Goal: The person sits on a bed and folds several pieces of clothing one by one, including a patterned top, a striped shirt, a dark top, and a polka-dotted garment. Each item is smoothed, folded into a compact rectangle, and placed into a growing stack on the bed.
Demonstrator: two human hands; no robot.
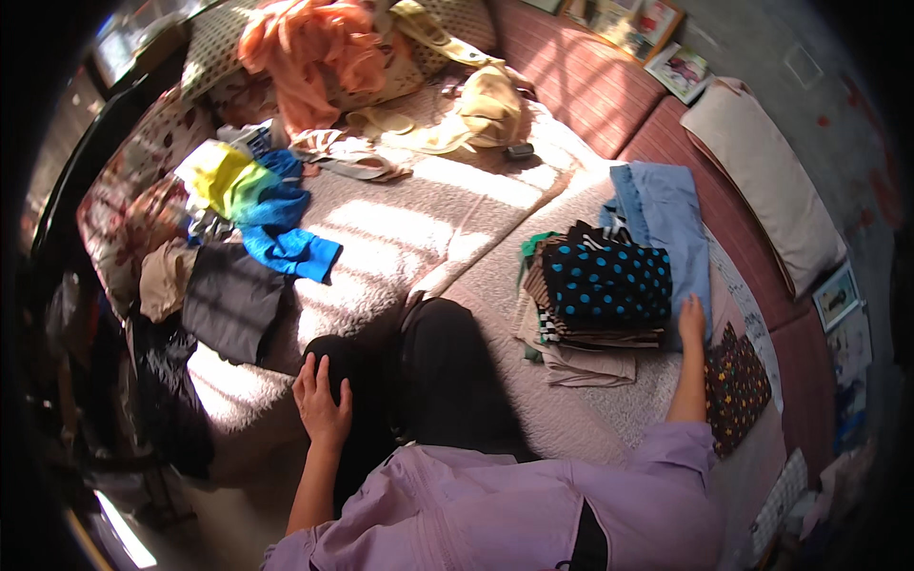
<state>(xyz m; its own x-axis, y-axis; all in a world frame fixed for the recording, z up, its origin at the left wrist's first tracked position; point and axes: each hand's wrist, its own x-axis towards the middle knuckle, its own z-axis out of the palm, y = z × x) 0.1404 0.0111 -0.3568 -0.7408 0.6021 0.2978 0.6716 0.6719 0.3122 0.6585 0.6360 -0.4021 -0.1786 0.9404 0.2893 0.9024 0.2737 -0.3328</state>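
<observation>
My left hand (321,400) rests on my black-trousered knee, fingers apart and holding nothing. On the right, my right hand (691,321) touches the light blue folded garment (671,207); whether its fingers grip the cloth cannot be told. Beside that hand is a stack of folded clothes, topped by a black cloth with blue polka dots (607,285). A dark garment with small coloured figures (739,392) lies to the right of my right forearm. At the left, a yellow-to-blue garment (250,189) lies crumpled above a dark grey folded cloth (232,303).
A fleecy pink-beige cover (400,221) spreads before me, partly sunlit. An orange cloth (314,57) and a yellow garment (489,107) lie at the far side, near a small dark object (519,151). Red cushions (578,71), a pale pillow (771,185) and framed pictures (835,296) border the right.
</observation>
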